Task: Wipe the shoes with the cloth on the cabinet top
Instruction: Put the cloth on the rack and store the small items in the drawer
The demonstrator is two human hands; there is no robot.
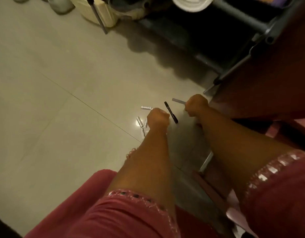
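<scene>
A: Floor [45,100] first, L side?

B: Pale tile, one thin grout line running diag. toward my hands. Top L corner: blurry grey-white lumps [62,6], can't tell what. Just R of them a cream ribbed container [100,16] w/ a thin grey rod [98,16] leaning across it.

B: Centre now. Small white cylinders [146,107] scattered on the tile, one lying apart above, a few more clustered at my L knuckles. Look like batteries; labels too blurred to read.

A: Your left hand [158,118]?

B: Curled into a fist, fingers drawn in tight, low over the cluster. Can't tell if anything's inside it.

A: And between the hands?

B: Black pen [171,112], flat on the floor, angled, just R of my L fist.

A: Right hand [196,104]?

B: Also fisted, fingers clamped on a flat grey strip [178,101] that sticks out to the L of the knuckles.

A: Shoes? Cloth?

B: Neither clearly in view. Top centre there's a brownish shape [131,9] and a white ribbed sole-like thing [189,4] in the dark rack [242,16], too cropped to call. Grey frame tubes run down the R; a dark reddish panel [268,74] fills the R edge.

B: Bottom: both forearms bare, pink sleeves [131,212] w/ shiny trim.
</scene>
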